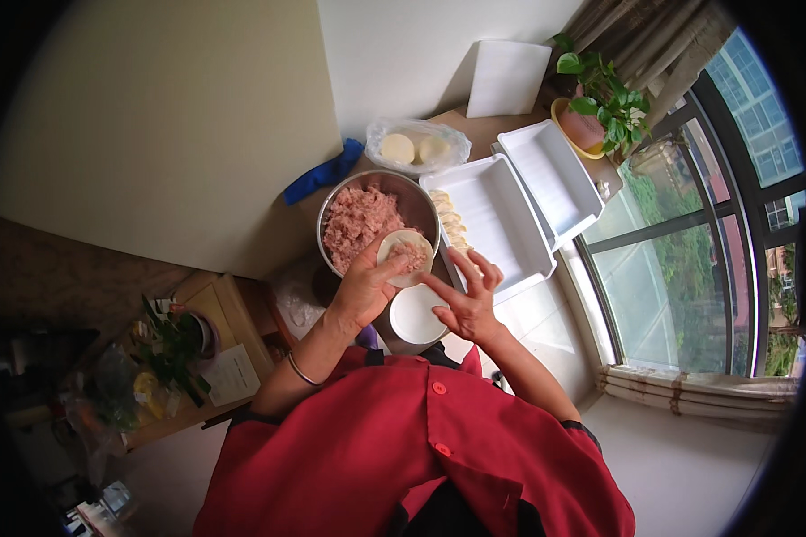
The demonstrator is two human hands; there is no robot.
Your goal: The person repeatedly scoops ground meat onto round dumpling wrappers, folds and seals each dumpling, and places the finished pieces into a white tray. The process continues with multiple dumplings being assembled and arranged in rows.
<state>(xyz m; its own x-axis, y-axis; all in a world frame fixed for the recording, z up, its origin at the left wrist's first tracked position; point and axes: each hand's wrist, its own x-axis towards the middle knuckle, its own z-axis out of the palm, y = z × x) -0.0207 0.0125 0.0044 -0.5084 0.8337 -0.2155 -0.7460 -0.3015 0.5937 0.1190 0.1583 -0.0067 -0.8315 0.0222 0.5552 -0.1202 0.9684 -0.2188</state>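
My left hand (361,287) holds a round dough wrapper (424,250) flat, with the thumb over its near side. A small mound of minced meat filling (410,258) lies in the wrapper's middle. My right hand (473,305), its fingers spread and nothing in them, is just right of the wrapper. Below both hands stands a white bowl (416,317). Behind the wrapper is a steel bowl (422,198) with a large heap of minced pink meat (357,225). To its right, a row of dumplings (449,216) lines the left side of a white plastic tray (497,208).
A second white tray (551,178) sits further right. Wrappers in a clear plastic bag (449,144) lie behind the steel bowl, beside a blue cloth (326,174). A white board (509,77) leans on the wall near a potted plant (584,121). A window (665,282) is at right.
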